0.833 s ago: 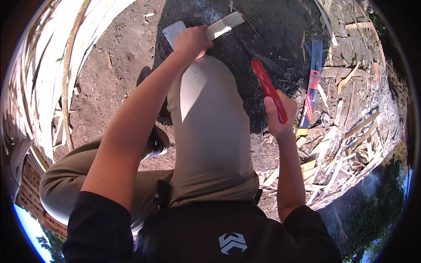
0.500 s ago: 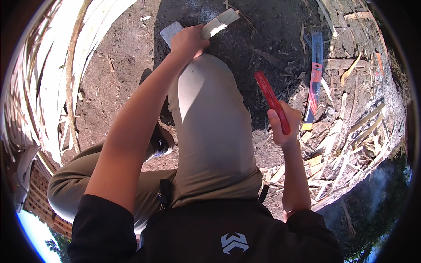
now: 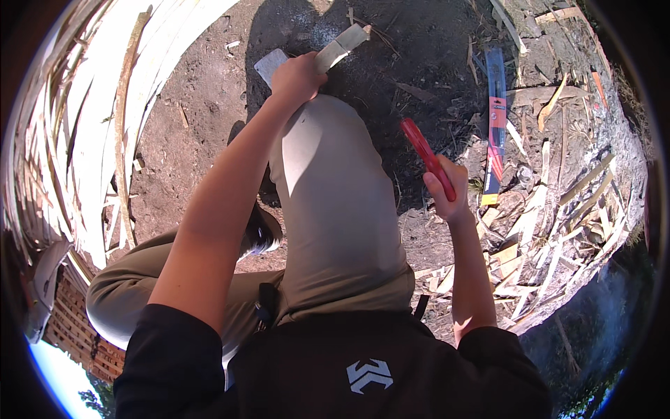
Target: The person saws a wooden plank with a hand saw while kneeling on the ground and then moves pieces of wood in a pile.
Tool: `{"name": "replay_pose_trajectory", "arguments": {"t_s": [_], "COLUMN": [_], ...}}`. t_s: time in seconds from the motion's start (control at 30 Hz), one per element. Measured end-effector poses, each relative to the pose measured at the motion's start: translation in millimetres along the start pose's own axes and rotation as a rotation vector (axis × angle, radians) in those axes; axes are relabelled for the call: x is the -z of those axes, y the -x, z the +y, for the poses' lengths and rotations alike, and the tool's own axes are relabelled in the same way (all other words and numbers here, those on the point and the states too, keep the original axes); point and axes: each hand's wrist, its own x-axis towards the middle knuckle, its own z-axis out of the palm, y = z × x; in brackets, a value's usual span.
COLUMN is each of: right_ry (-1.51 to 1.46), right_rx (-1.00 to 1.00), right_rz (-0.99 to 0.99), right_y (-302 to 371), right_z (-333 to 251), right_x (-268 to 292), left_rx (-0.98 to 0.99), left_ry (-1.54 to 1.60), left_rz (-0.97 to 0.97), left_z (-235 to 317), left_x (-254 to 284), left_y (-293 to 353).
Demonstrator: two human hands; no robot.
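Just beyond my bent knee, my left hand (image 3: 296, 78) is closed on a pale, flat wooden slat (image 3: 336, 50), which sticks out toward the upper right. Against the other side of that hand is a light grey, flat-ended piece (image 3: 271, 64); whether it belongs to the slat is hidden by my fingers. My right hand (image 3: 449, 190) is wrapped round a long, narrow red tool handle (image 3: 421, 148), held to the right of my knee and pointing up and left. What kind of tool it is does not show.
A long saw-blade-like package (image 3: 496, 126) lies on the dirt to the right. Wood strips and shavings (image 3: 530, 223) litter the ground beside it. Long pale strips (image 3: 91, 112) are heaped at the left, with a brown stick (image 3: 125, 98) along them.
The view has shifted slightly. Both hands keep their grips, and the slat and the red handle stay almost where they were.
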Motion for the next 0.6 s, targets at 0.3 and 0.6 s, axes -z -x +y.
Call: {"name": "replay_pose_trajectory", "arguments": {"t_s": [0.3,0.6], "right_ry": [-0.419,-0.233], "right_rx": [-0.414,-0.330], "right_rz": [-0.364,-0.008], "right_y": [-9,-11], "right_z": [-49,-71], "right_x": [1,-24], "left_rx": [0.037,0.050], "left_ry": [0.081,-0.004], "left_rz": [0.105,0.160], "left_z": [2,14], "left_x": [4,8], "left_y": [15,24]}}
